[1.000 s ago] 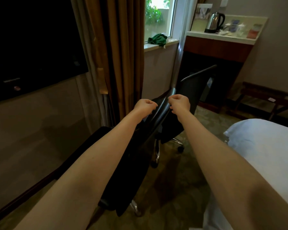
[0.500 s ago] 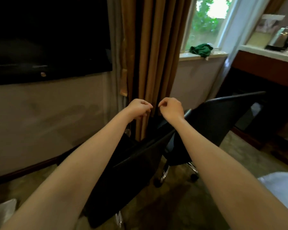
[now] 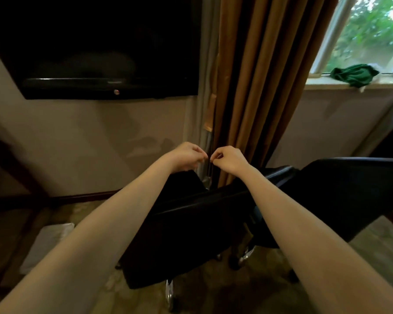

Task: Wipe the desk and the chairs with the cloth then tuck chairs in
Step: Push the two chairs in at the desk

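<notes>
Brown curtains [image 3: 259, 87] back the fisted, empty left hand [image 3: 186, 156] and right hand [image 3: 229, 159]; black chair [image 3: 191, 234] sits at six o'clock below these hands, green cloth [image 3: 354, 74] at two o'clock.

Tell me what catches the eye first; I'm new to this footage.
The left hand and right hand, curled side by side at centre, hover above two black chairs. A green cloth lies bunched on the windowsill, upper right; a dark TV fills the upper left.
</notes>
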The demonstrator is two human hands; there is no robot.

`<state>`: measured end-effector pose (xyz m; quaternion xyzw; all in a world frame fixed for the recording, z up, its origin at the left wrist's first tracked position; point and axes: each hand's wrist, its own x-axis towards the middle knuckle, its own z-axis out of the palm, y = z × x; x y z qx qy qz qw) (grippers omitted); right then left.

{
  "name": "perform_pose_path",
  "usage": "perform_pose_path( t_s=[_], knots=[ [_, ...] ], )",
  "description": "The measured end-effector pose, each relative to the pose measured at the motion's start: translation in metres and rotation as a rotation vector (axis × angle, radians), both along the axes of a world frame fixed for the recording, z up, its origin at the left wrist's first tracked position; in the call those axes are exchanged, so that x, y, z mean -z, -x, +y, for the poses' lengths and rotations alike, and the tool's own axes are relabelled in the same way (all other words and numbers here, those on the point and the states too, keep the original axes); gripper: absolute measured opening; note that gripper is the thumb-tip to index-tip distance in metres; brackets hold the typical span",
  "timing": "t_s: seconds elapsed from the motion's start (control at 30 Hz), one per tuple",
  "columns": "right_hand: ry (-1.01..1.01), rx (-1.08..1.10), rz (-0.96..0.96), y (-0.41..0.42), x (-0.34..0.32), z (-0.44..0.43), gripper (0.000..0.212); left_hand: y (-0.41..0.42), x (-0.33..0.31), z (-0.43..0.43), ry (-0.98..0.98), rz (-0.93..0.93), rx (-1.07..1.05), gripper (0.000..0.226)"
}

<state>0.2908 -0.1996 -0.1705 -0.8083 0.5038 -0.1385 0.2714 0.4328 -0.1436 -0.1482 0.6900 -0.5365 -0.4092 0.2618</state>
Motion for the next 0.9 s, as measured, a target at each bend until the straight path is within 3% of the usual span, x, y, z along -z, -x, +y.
perform_pose_path(
  t_s=[0.17, 0.3, 0.53, 0.9],
  knots=[
    [-0.039, -0.313, 0.139, 0.010, -0.009, -0.024, 0.018, 0.009, -0.011, 0.004, 0.020, -0.168, -0.005, 0.016],
    [-0.145, -0.450, 0.109, 0.024, -0.012, -0.034, 0.016, 0.031, -0.003, 0.015, -0.011, -0.185, -0.196, 0.016],
    [-0.146, -0.653, 0.100, 0.055, -0.010, -0.021, 0.019, 0.088, 0.004, 0.041, -0.073, -0.345, -0.260, 0.019],
    [0.110, -0.630, 0.041, 0.079, -0.002, 0.014, 0.029, 0.115, 0.016, 0.065, -0.172, -0.716, -0.630, 0.036]
  ],
)
